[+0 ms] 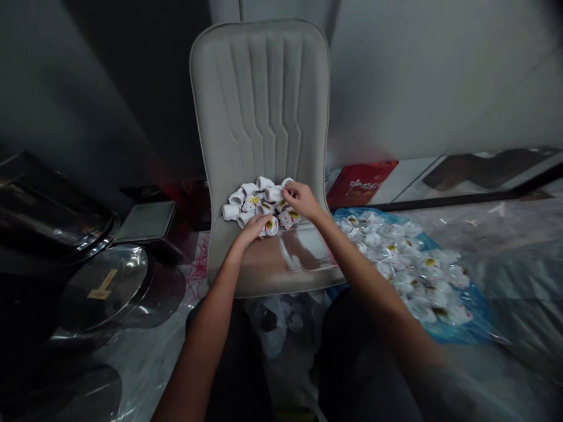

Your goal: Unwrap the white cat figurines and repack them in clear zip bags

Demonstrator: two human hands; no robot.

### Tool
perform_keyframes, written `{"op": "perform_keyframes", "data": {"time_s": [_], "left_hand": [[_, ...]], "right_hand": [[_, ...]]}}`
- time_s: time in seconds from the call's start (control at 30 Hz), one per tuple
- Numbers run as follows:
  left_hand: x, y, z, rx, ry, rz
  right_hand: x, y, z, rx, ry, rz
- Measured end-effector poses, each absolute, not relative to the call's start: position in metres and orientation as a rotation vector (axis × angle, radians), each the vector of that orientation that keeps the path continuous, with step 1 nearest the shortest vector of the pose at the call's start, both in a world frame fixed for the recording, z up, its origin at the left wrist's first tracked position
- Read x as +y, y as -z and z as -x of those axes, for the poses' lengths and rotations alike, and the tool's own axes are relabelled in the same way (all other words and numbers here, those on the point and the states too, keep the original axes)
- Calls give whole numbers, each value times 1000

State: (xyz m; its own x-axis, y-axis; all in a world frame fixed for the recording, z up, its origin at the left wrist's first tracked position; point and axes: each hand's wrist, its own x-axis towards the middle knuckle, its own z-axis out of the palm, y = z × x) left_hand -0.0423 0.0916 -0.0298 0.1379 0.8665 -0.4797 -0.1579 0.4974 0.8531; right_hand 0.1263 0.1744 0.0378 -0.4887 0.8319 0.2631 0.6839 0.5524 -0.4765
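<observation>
White cups (253,205), where are they?

Heaped loose on the seat of a grey upholstered chair (259,105), with ribbed stitching on its backrest. Around fifteen show, but they overlap, so no exact count. Small, smooth, rounded, some with yellow and red print. Material hard to tell.

Grip state?

Right hand (303,199) clenched on one cup (273,194) at the back of the heap, fingers wrapped over it. Left hand (253,230) curved over the front cups and touching them; can't tell if it's grasping one.

Containers?

One blue plastic bag (472,319) on the floor just right of the chair, holding many white pieces wrapped in clear plastic (409,275). Too many to count.

Anything else?

One red box (360,184) with white lettering behind the chair on the right. Left of the chair, one round stainless steel lid (105,287) with a yellow strip on it, and one flat metal tray (147,221) near it.
</observation>
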Motion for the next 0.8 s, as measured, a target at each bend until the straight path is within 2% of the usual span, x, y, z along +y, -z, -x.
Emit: {"op": "perform_keyframes", "data": {"time_s": [0.13, 0.3, 0.5, 0.67, 0.8], "left_hand": [[77, 14, 34, 1004, -946, -479], [27, -11, 13, 805, -1031, -330], [-9, -18, 6, 656, -1114, -60], [6, -13, 0, 711, -1216, 59], [23, -9, -9, 727, -1310, 174]], "right_hand": [[91, -35, -162, -1956, -848, 1321], [35, -28, -171, -1698, -1026, 1410], [22, -25, -155, -1674, -1142, 1321], [21, -14, -140, -1356, -1338, 1282], [25, -7, -132, -1298, -1322, 1346]]}}
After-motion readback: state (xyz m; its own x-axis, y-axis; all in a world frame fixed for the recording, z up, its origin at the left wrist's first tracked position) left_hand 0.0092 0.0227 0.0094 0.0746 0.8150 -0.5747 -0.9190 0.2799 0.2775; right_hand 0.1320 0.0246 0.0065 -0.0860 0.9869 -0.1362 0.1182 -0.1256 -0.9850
